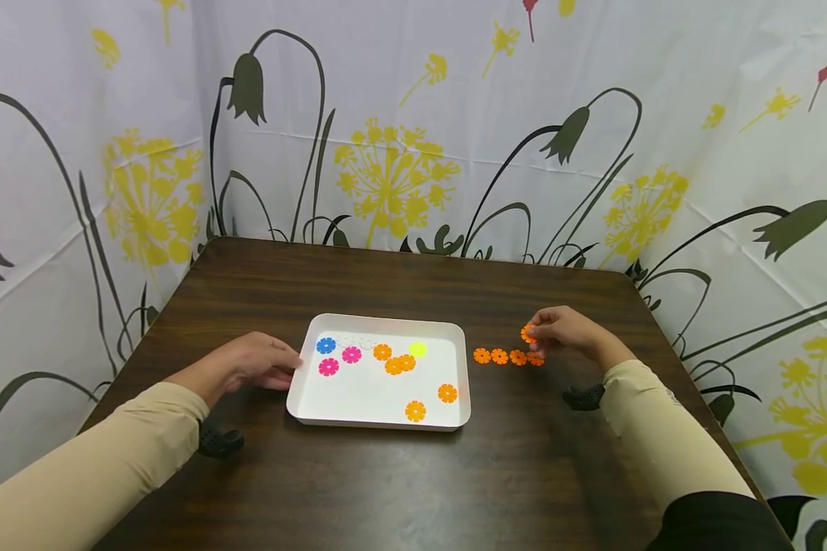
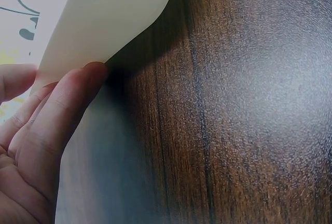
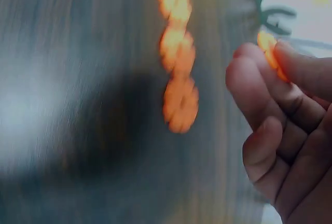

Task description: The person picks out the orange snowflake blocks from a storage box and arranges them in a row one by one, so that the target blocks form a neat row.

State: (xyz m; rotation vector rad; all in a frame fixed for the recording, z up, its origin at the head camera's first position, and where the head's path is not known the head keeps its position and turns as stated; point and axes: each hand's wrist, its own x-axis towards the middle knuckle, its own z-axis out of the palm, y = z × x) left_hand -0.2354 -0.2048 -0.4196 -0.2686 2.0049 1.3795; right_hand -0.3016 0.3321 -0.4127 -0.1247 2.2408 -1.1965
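Observation:
My left hand (image 1: 258, 361) is at the left side of a white tray (image 1: 379, 413). In the left wrist view its thumb and fingers pinch the tray wall (image 2: 104, 22). Over the right part of the table, my right hand (image 1: 567, 330) pinches an orange notched disc (image 1: 527, 334) between thumb and fingertips; the right wrist view shows this disc (image 3: 271, 55) nearly edge-on. Just below that hand runs a row of several orange discs (image 1: 499, 357), right of the tray. Inside the tray lie more orange discs (image 1: 416, 411), two pink discs (image 1: 351, 354), a blue disc (image 1: 326, 345) and a yellow disc (image 1: 418, 350).
Some pale, see-through discs (image 1: 354, 342) are faintly visible near the tray's back. All this stands on a dark wooden table (image 1: 400, 490). Behind and beside it hangs a white curtain (image 1: 413, 99) printed with flowers.

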